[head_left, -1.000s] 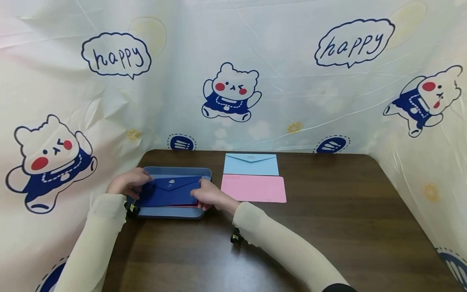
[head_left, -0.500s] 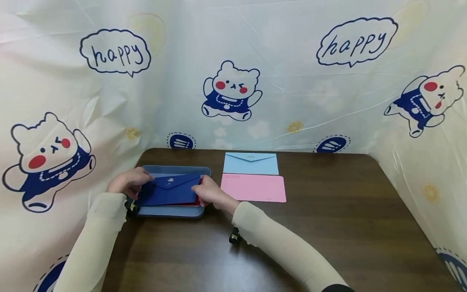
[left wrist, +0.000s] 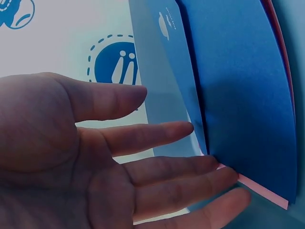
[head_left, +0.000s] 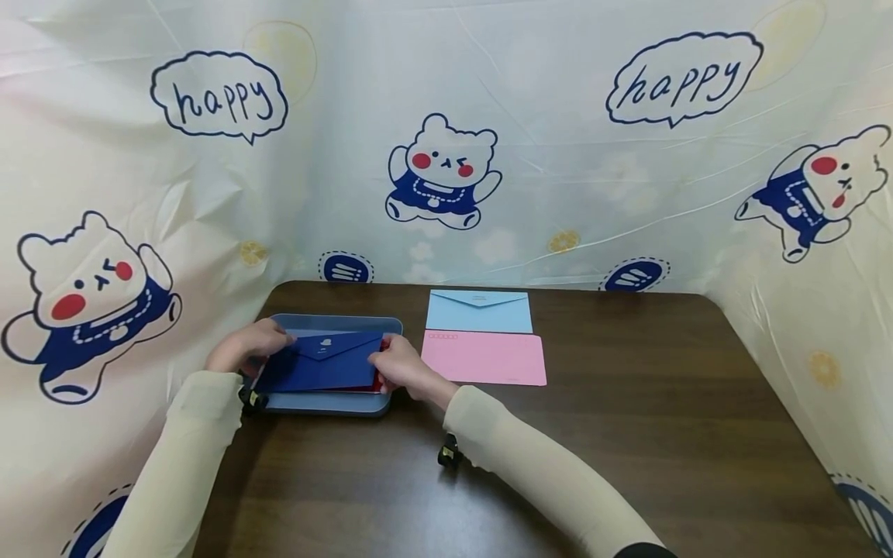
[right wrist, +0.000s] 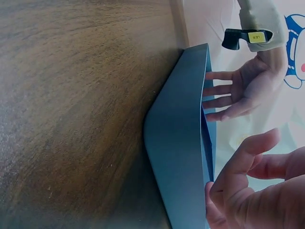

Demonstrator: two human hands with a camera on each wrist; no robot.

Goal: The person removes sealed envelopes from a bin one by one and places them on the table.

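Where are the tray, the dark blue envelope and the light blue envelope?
Tray (head_left: 317, 402), head view: bare part along the near side.
Dark blue envelope (head_left: 318, 373), head view: body below the flap.
Light blue envelope (head_left: 479, 318), head view: body below the flap.

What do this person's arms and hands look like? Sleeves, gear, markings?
Left sleeve and right sleeve: plain cream, long. Left hand and right hand: no gloves. Small black unit at each wrist; the left unit carries a yellow label; the right unit's markings are too small to read.
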